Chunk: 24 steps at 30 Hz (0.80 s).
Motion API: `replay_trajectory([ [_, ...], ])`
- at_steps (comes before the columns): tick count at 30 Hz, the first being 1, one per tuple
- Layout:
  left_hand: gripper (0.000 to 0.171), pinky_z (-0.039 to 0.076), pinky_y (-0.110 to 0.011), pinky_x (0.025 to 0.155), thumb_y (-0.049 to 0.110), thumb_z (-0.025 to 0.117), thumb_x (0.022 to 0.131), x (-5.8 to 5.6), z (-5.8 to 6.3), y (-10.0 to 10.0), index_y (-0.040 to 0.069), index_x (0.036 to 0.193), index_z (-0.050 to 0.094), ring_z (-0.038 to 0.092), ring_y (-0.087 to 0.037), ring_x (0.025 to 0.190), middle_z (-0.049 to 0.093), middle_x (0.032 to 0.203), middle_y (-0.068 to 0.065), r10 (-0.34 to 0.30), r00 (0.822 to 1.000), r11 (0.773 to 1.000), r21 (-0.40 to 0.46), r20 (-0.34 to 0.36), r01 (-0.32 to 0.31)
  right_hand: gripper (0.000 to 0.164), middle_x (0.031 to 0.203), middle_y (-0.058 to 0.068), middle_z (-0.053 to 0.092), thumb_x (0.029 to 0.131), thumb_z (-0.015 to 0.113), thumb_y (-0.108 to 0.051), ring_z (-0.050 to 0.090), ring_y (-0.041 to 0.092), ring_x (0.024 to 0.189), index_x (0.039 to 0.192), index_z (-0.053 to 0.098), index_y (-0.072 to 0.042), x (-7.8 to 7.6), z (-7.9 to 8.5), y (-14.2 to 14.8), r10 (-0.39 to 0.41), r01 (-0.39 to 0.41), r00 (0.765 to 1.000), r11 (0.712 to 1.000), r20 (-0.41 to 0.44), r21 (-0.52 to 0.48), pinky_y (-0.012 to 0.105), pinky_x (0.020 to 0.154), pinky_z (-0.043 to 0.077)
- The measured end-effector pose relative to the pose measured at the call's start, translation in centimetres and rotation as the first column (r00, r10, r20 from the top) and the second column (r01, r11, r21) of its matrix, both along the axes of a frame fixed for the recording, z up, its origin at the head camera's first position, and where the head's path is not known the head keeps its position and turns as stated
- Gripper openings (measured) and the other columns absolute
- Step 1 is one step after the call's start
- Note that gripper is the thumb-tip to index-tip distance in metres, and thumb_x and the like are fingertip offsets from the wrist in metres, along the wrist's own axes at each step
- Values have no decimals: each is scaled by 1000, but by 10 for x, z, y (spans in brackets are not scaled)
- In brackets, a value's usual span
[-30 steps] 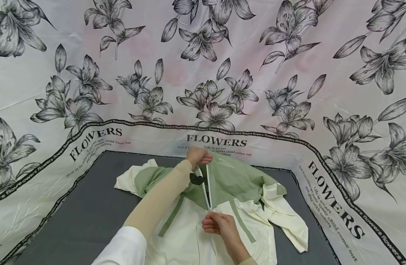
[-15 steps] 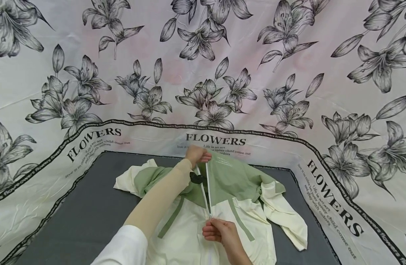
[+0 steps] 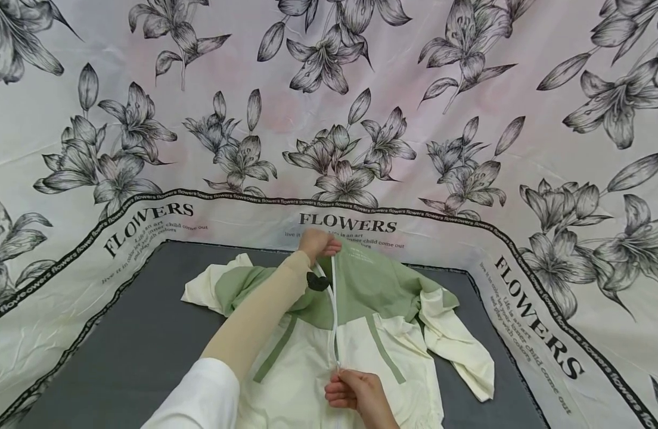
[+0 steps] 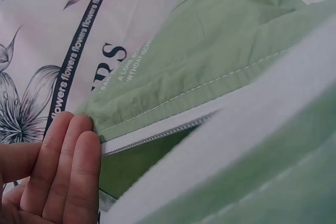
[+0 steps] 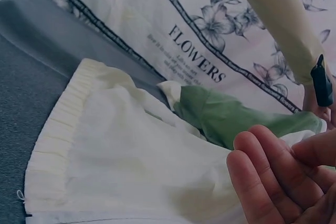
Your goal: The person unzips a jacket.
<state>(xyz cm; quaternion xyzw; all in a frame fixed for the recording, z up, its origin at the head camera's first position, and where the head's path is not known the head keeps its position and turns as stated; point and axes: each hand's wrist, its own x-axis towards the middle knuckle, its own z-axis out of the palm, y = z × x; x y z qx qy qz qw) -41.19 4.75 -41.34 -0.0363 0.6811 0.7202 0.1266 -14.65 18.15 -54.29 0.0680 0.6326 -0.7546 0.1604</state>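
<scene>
A zip-up jacket [image 3: 385, 286], green above and cream below, lies front up with its sleeves spread. At its top edge my left hand [image 3: 315, 243] pinches the fabric beside the zip; the left wrist view shows thumb and fingers [image 4: 84, 166] together at the end of the white zip tape [image 4: 142, 132]. Lower down the front, my right hand [image 3: 358, 393] pinches at the point where the two zip edges meet, its fingers hiding the slider. Above that hand the zip edges [image 3: 335, 298] stand slightly apart. In the right wrist view, the gathered cream hem [image 5: 58, 129] shows.
The jacket lies on a dark grey surface [image 3: 130, 333]. Behind and around it hangs a white cloth [image 3: 243, 226] printed with flowers and lettering. A black device [image 3: 318, 281] sits at the left wrist, over the zip opening.
My right hand has moved down the jacket front, toward the hem, and the parted stretch of the zip has grown longer. My left hand keeps its hold at the top.
</scene>
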Motion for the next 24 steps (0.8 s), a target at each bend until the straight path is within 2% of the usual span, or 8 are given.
replay_trajectory([
  [5, 39, 64, -23, 75, 8, 56, 102, -6, 5, 1, -12, 135, 56, 78, -24, 92, 73, 113, -24, 17, 1000, 1000, 25, -16, -16, 34, 78, 1, 78, 101, 59, -23, 75, 10, 70, 102, 72, 9, 2, -3, 4, 18, -18, 1000, 1000, 16, -16, 25, 68, 65],
  [10, 39, 64, -25, 82, 9, 55, 103, -10, 8, 3, -13, 135, 55, 77, -27, 98, 72, 116, -26, 14, 1000, 999, 46, -19, -13, 33, 78, 0, 78, 100, 60, -24, 75, 9, 69, 99, 74, 5, 7, -4, 8, 40, -39, 998, 999, 38, -22, 24, 67, 65],
  [15, 40, 64, -28, 87, 11, 54, 104, -16, 11, 5, -12, 137, 54, 76, -26, 100, 72, 118, -24, 1, 1000, 1000, 31, -24, 0, 33, 73, 0, 77, 98, 63, -27, 74, 8, 66, 95, 75, 4, 16, -2, 11, 17, -17, 998, 1000, 65, 2, 21, 64, 64],
  [24, 45, 64, -28, 85, 16, 57, 104, -23, 9, 7, -9, 141, 51, 78, -22, 95, 74, 115, -20, 30, 999, 999, 11, -17, -30, 31, 69, -3, 76, 93, 64, -28, 72, 6, 63, 90, 77, 0, 28, -1, 22, 16, -20, 997, 998, 78, 54, 17, 60, 60],
])
